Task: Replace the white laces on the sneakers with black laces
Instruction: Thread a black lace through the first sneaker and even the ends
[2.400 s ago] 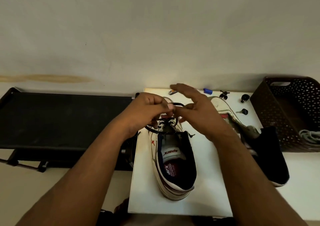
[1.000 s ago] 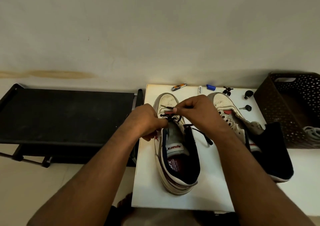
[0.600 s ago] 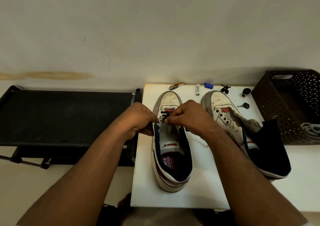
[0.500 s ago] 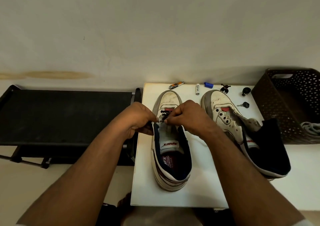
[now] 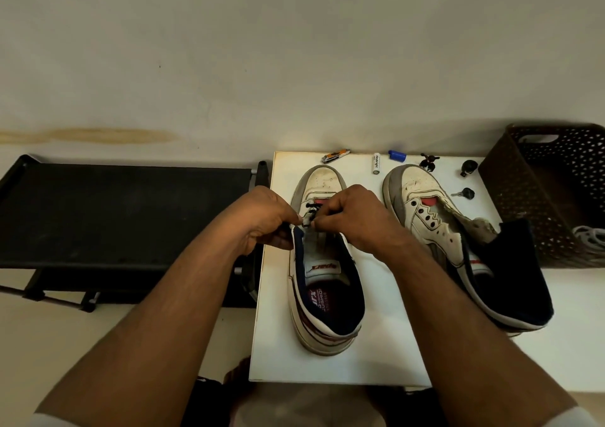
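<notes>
black lace (image 5: 311, 209) crosses the low eyelets of the near sneaker (image 5: 324, 263) on the white board (image 5: 278, 328); left hand (image 5: 262, 220) and right hand (image 5: 353, 220) each pinch it over the tongue; uneven pulling could slip an end out; second sneaker (image 5: 425, 210), right, sits unlaced.

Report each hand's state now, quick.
Left hand: closed, pinching the black lace.
Right hand: closed, pinching the same lace.

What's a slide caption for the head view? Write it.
Both hands thread black lace through the left sneaker.
</notes>
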A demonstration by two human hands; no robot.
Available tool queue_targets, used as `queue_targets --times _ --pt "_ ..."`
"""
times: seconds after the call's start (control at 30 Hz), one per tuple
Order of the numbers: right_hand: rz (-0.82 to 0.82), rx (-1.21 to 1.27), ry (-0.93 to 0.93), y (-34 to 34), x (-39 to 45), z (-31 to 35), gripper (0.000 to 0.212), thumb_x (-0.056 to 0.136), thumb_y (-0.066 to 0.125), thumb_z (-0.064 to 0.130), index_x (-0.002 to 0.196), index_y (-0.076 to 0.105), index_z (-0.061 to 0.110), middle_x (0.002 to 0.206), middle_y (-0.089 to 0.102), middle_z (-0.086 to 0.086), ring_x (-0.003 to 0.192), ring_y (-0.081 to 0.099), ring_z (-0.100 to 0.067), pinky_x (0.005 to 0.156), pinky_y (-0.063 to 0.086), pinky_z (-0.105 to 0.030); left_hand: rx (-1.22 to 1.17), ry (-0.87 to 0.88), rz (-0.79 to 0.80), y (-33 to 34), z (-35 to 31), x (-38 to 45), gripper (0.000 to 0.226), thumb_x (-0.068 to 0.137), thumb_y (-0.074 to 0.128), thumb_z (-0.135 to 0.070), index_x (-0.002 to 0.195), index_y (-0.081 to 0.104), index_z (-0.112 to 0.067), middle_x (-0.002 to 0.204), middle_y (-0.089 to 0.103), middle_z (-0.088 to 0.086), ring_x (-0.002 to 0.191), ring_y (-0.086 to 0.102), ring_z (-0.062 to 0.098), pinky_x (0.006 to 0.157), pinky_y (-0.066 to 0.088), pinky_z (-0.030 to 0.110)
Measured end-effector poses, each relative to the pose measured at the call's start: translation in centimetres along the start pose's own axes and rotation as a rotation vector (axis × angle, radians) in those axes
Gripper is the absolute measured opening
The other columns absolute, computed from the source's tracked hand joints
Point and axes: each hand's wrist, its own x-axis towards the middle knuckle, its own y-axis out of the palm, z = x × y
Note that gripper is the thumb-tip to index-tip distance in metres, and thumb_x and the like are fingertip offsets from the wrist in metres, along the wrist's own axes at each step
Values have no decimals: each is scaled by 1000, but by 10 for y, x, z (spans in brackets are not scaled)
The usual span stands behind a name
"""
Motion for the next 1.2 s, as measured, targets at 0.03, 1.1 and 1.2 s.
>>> queue_targets --times 0.03,1.1,1.2 --pt "-12 5 0 0 0 0 10 81 71 13 87 78 11 84 70 -2 78 61 -11 70 50 -24 4 1 1 0 1 0 12 84 70 -1 93 68 6 73 64 13 41 62 11 45 53 24" --pt "114 -141 -67 1 2 8 32 88 65 10 116 69 23 115 68 1 107 57 -11 85 40 -21 -834 507 -35 -42 -18 -13 26 101 39 -15 77 48 -20 59 46 -5 45 39 10 44 27 19" --pt "117 -179 -80 1 2 9 33 89 62 7 116 70 24 115 69 2 108 58 -14 89 44 -24 159 551 -202 -30 -10 -10 18 94 59 -30 78 62 -22 66 54 -10 54 46 2 49 34 19"
